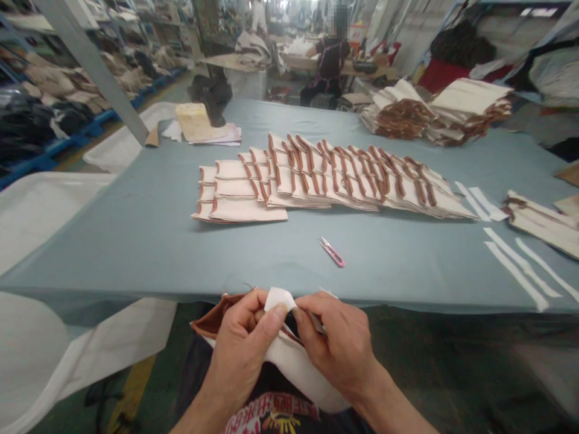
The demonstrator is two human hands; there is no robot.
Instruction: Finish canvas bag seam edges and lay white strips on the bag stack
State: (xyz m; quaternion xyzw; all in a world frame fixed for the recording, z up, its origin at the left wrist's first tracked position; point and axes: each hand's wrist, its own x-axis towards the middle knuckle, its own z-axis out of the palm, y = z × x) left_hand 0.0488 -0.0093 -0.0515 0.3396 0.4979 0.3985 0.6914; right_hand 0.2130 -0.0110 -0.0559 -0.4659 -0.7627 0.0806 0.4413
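Over my lap, at the table's front edge, lies a cream fabric piece [298, 375] with a brown lining. My left hand [248, 328] is closed, its thumb and forefinger pinching a white strip [277, 296] at the piece's edge. Right beside it, my right hand [337, 334] is closed too, fingertips pinching the strip's other side; part of what lies under its fingers is hidden. Pink thread snips [333, 253] rest on the table just ahead of my hands.
An overlapping row of cream and brown fabric pieces [316, 175] spans the blue-grey table [149, 247]. Loose white strips [515, 271] lie at the right. More stacks [402, 111] stand at the back right, a yellowish block [193, 120] back left. A person [329, 63] sits beyond.
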